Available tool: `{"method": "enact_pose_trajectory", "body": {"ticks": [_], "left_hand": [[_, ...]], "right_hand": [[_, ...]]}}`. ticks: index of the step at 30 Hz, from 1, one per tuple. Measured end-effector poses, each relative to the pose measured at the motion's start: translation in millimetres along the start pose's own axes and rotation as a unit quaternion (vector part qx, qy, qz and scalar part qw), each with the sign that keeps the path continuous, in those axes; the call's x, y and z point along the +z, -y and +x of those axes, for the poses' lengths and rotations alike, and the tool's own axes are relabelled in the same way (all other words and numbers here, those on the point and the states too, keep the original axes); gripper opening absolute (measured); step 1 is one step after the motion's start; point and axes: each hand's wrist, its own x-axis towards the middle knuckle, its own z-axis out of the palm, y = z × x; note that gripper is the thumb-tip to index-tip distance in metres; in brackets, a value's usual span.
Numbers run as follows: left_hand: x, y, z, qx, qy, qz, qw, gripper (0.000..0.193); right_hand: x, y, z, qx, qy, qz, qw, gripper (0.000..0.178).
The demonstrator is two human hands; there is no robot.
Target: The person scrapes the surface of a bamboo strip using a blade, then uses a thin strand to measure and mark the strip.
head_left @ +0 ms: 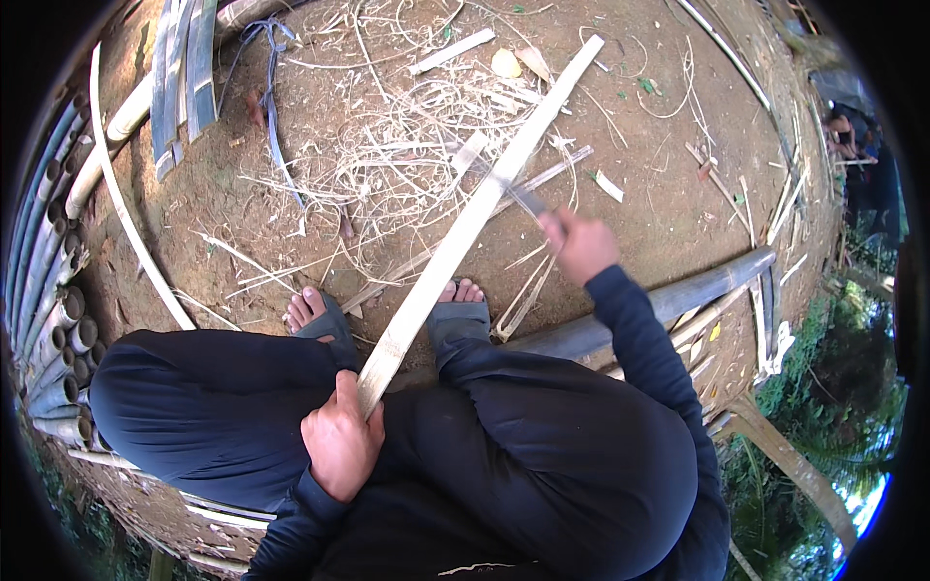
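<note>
A long pale bamboo strip (453, 241) slants from my lap up to the far right, over the ground between my feet. My left hand (343, 438) is closed round its near end, at my left thigh. To the right of the strip, my right hand (581, 246) grips a knife (524, 199) by its handle, which the fingers mostly hide. The blade meets the strip a little past its middle and looks blurred. Beyond and under the strip lies a heap of thin curled bamboo shavings (387, 198).
Stacked bamboo poles (48, 281) stand at the far left, with split dark slats (184, 82) and a blue cord (275, 126) beyond. A thick bamboo pole (668, 295) lies by my right knee. Other people (857, 140) are at the far right.
</note>
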Motion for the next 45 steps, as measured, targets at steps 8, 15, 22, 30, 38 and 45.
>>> {"method": "enact_pose_trajectory", "body": {"ticks": [8,15,22,30,38,45], "left_hand": [[-0.3,-5.5,8.4,0.009,-0.022,0.007,1.000,0.035],[2.7,-6.4,11.2,0.044,-0.031,0.009,0.999,0.035],[-3.2,-7.4,5.0,-0.003,-0.026,0.014,1.000,0.030],[-3.8,-2.7,5.8,0.003,-0.036,0.018,0.999,0.031],[-4.6,-14.9,2.9,0.006,-0.022,0.018,1.000,0.032],[-7.1,-6.7,6.1,0.002,-0.060,0.009,0.998,0.032]], "right_hand": [[-8.1,27.0,-9.2,-0.092,0.048,-0.020,0.994,0.065],[-13.5,-68.6,62.5,0.108,-0.063,-0.064,0.990,0.061],[-0.7,-16.0,17.5,-0.155,0.004,-0.071,0.985,0.062],[-13.9,-46.6,63.8,0.091,0.020,-0.025,0.995,0.062],[-6.7,-108.8,102.6,0.244,-0.095,-0.018,0.965,0.072],[-8.0,-8.5,33.3,-0.124,-0.009,-0.010,0.992,0.051]]}}
